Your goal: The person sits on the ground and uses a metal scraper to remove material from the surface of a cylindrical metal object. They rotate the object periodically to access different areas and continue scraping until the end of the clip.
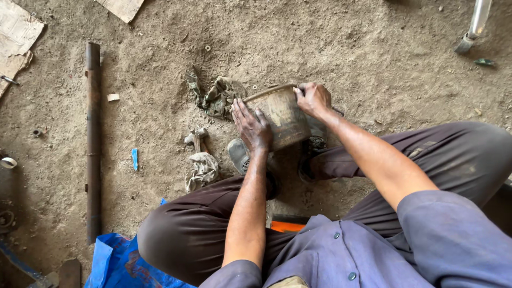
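A dirty, rust-brown metal cylinder [281, 114], like a short drum, lies on its side on the dirt floor between my feet. My left hand [250, 127] rests flat on its left side, fingers spread over the wall. My right hand [313, 98] grips the far right rim. I sit low with knees apart, in dark trousers and a grey-blue shirt. My shoes [239, 154] show just under the cylinder.
A greasy rag [216, 96] lies just left of the cylinder; another rag [201, 169] and a small metal fitting [194, 137] sit nearer my left knee. A long rusty pipe [93, 144] runs along the left. Blue plastic sheet [114, 264] at bottom left, cardboard [16, 37] top left.
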